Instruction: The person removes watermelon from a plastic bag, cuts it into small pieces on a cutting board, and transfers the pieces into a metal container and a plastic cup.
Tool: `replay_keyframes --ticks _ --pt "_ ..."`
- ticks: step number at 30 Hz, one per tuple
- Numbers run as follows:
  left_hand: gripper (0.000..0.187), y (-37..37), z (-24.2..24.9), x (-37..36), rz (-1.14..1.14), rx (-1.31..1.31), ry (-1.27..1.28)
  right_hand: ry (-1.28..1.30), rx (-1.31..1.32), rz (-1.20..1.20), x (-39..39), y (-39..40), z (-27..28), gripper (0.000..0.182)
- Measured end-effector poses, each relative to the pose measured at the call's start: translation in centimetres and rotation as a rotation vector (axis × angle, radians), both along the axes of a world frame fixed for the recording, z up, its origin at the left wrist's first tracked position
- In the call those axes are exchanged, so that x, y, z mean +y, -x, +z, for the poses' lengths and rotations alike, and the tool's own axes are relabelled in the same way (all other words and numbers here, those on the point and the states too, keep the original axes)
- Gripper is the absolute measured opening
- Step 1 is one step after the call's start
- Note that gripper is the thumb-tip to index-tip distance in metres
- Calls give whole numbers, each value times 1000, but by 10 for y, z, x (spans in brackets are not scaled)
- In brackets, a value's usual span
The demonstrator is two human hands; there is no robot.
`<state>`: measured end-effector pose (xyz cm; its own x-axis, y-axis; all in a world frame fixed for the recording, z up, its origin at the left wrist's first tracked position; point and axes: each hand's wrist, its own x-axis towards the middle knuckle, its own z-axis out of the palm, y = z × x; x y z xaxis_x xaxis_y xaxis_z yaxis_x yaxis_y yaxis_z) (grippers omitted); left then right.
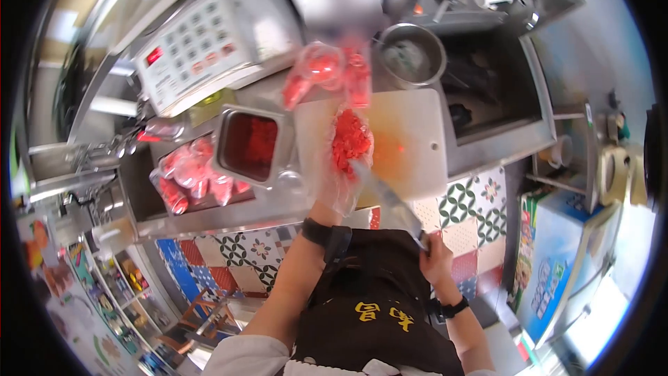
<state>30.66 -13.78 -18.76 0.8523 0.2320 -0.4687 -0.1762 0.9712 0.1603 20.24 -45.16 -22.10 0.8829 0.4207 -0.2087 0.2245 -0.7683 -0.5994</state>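
Note:
My left hand [341,191] wears a clear plastic glove and reaches over the white cutting board [419,125]. A heap of chopped red pieces [350,141], which look like raw meat, sits cupped in the glove; my fingers are mostly hidden beneath and around it. In my right hand [435,259], near the apron, is the handle of a knife [395,203]. Its blade slants up to the left, and the tip meets the lower edge of the red heap. An orange-red stain spreads over the board beside the heap.
Left of the board stands a metal container [221,145] with red contents. Bagged red pieces [198,173] lie farther left, and more red bags [322,67] lie behind the board. A steel pot [412,56], a sink [487,90] and a keypad machine [195,49] surround the workspace.

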Motion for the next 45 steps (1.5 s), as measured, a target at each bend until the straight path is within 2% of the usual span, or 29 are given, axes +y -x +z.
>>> replay_keyframes --ticks 2,4,6,8,9,12,16,17,20,21,24,27,30,33,36,39,42,45 --pt "31 5 39 15 154 -18 -59 -25 -10 -91 -4 1 -8 31" --pt "32 24 39 48 263 35 -371 -35 25 -188 0 -4 -10 29" --pt "32 35 45 85 394 -11 -407 -50 75 -278 4 -11 -8 27" --pt "31 50 32 121 439 301 -803 -76 152 -347 14 -21 -1 26" --pt "32 57 10 154 338 568 -870 -117 138 -364 13 -22 -10 25" --pt "29 60 9 167 -238 995 -2049 -136 215 -396 5 -30 -35 22" --pt "23 49 7 140 406 500 -2511 -175 442 -528 7 -42 -41 25" --pt "31 44 9 127 375 339 -2452 -154 470 -528 7 -43 -39 26" --pt "28 55 -42 69 53 358 -2132 -108 515 -498 12 -47 -40 28" --pt "30 50 -52 52 -149 399 -2105 -97 506 -479 14 -46 -42 28" --pt "37 27 -79 23 -276 565 -2270 -86 507 -466 26 -44 -34 29" --pt "43 18 -104 15 -622 721 -2204 -118 489 -421 33 -42 -34 29" --pt "45 15 -102 18 -687 629 -2054 -124 454 -387 34 -40 -38 30" --pt "39 8 -56 17 -782 558 -1265 -103 554 -400 41 -44 -33 31" --pt "33 21 -75 16 -453 142 -539 -151 541 -384 41 -38 -40 31" --pt "28 19 -69 10 -414 147 -356 -190 494 -348 40 -33 -42 28" --pt "30 9 -71 -5 -409 133 -414 -176 418 -310 39 -31 -45 26" --pt "32 -4 -68 -23 -493 331 -661 -156 420 -333 38 -33 -42 28"
